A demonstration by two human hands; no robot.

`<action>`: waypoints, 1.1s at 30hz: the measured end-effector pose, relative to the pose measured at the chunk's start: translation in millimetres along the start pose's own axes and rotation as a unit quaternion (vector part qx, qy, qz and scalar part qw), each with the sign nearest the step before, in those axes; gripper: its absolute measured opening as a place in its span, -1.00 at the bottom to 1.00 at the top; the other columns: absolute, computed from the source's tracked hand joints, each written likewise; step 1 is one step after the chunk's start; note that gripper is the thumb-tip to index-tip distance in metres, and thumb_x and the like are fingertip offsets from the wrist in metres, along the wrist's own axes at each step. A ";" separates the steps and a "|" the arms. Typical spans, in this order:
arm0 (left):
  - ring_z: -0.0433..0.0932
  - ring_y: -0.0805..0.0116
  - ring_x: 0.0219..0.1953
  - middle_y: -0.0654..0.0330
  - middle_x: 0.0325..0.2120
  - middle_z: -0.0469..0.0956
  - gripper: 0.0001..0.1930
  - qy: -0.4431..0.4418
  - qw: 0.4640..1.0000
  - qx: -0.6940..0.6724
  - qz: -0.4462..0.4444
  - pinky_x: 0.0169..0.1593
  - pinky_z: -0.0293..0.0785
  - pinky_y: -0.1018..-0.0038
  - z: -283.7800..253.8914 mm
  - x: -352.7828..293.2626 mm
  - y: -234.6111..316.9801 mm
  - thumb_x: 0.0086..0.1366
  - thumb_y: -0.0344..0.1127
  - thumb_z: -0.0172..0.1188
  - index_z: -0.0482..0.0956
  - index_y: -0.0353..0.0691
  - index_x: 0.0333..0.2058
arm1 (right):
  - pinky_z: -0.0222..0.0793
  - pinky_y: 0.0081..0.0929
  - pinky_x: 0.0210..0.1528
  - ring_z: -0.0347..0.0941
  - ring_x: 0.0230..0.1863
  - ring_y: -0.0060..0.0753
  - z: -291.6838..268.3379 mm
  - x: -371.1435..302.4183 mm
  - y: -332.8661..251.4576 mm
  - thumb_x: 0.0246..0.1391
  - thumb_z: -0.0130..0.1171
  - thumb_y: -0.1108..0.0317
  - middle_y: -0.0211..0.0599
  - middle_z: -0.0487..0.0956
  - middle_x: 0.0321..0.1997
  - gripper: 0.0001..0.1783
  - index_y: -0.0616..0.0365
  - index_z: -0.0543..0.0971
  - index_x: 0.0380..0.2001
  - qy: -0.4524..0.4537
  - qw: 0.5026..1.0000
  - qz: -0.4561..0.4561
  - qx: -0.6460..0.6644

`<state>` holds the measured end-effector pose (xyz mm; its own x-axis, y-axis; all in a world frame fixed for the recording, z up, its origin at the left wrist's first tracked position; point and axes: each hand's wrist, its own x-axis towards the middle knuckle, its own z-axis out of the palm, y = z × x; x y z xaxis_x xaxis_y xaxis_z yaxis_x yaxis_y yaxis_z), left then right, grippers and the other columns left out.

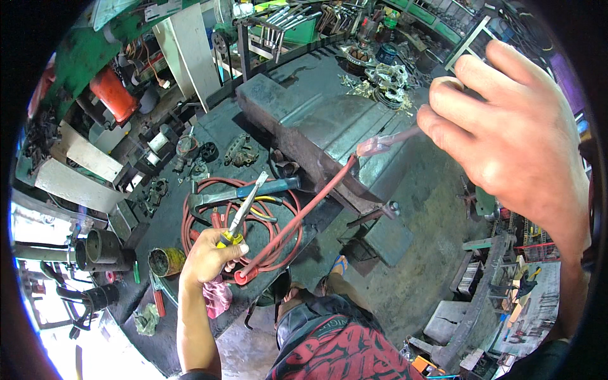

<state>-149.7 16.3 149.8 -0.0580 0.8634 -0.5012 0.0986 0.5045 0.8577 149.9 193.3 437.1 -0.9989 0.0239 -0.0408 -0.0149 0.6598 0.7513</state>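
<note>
My left hand (214,254) is closed around yellow-handled pliers (242,212), jaws pointing up and away. A thick red cable (304,214) rises from a red end piece (246,276) beside that hand. It slants up to the right, to a pale, wrapped-looking section (375,145), and on to my right hand (500,126). My right hand is raised at the right with fingers curled, closed on the cable; its fingertips partly hide the grip. Below the pliers lies a coil of red cable (190,221), with a blue-handled hammer (269,187) across it.
A heavy steel block (297,120) stands on the dark workbench (215,133). Metal parts (240,151) lie left of it, more parts and shavings (389,82) beyond. A yellowish can (166,261), pink cloth (217,297) and red-handled tool (158,303) sit near my left forearm. Shelving with tools (506,304) is at right.
</note>
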 end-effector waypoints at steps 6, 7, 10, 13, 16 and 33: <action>0.44 0.54 -0.55 0.35 -0.59 0.52 -0.82 0.013 0.999 0.036 0.008 -0.43 0.33 0.49 -2.8 6.8 8.1 0.27 -0.30 0.40 0.62 -0.25 -0.41 | 0.34 -0.26 -0.17 0.45 -0.20 -0.28 1.9 -30.8 7.3 -0.22 0.27 0.34 -0.37 0.55 -0.25 -0.68 0.09 0.71 -0.28 -0.038 0.998 0.049 -0.003; 0.45 0.54 -0.55 0.35 -0.59 0.52 -0.82 0.012 0.999 0.033 0.010 -0.42 0.34 0.49 -2.7 7.4 9.6 0.26 -0.30 0.40 0.62 -0.25 -0.40 | 0.34 -0.25 -0.17 0.45 -0.20 -0.25 -0.1 -40.3 7.1 -0.22 0.29 0.35 -0.35 0.57 -0.22 -0.65 0.09 0.71 -0.25 -0.043 0.997 0.068 -0.002; 0.46 0.55 -0.54 0.34 -0.59 0.52 -0.82 0.023 0.998 0.050 0.012 -0.41 0.36 0.48 -5.0 9.1 16.0 0.25 -0.29 0.41 0.62 -0.25 -0.41 | 0.34 -0.22 -0.17 0.46 -0.22 -0.20 -1.1 -66.9 -0.9 -0.23 0.32 0.40 -0.28 0.60 -0.15 -0.58 0.11 0.73 -0.16 -0.045 0.987 0.150 0.025; 0.46 0.53 -0.54 0.33 -0.58 0.54 -0.80 0.032 0.995 0.095 0.008 -0.39 0.38 0.47 -6.3 16.6 26.5 0.23 -0.27 0.42 0.62 -0.27 -0.40 | 0.31 -0.27 -0.23 0.45 -0.26 -0.25 7.8 -87.1 -16.4 -0.21 0.33 0.40 -0.34 0.60 -0.19 -0.59 0.06 0.75 -0.16 -0.025 0.976 0.212 0.033; 0.48 0.51 -0.52 0.30 -0.56 0.57 -0.77 0.013 0.998 0.067 0.000 -0.38 0.40 0.46 -2.6 24.7 38.8 0.21 -0.25 0.44 0.64 -0.29 -0.37 | 0.32 -0.26 -0.23 0.46 -0.26 -0.21 15.6 -103.1 -31.9 -0.22 0.34 0.44 -0.28 0.61 -0.17 -0.56 0.06 0.75 -0.13 -0.019 0.966 0.250 0.058; 0.50 0.50 -0.53 0.31 -0.58 0.55 -0.78 0.046 0.990 0.130 -0.007 -0.41 0.40 0.46 27.6 38.5 80.5 0.23 -0.27 0.43 0.67 -0.31 -0.31 | 0.37 -0.25 -0.31 0.49 -0.33 -0.19 80.1 -168.6 -101.2 -0.26 0.44 0.51 -0.28 0.64 -0.18 -0.49 0.01 0.74 -0.09 0.058 0.848 0.465 0.245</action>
<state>-116.5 90.1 196.4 -0.1498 0.8592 -0.4893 0.3490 0.5090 0.7868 323.4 182.7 315.1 -0.5657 0.6507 0.5066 0.7751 0.6292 0.0572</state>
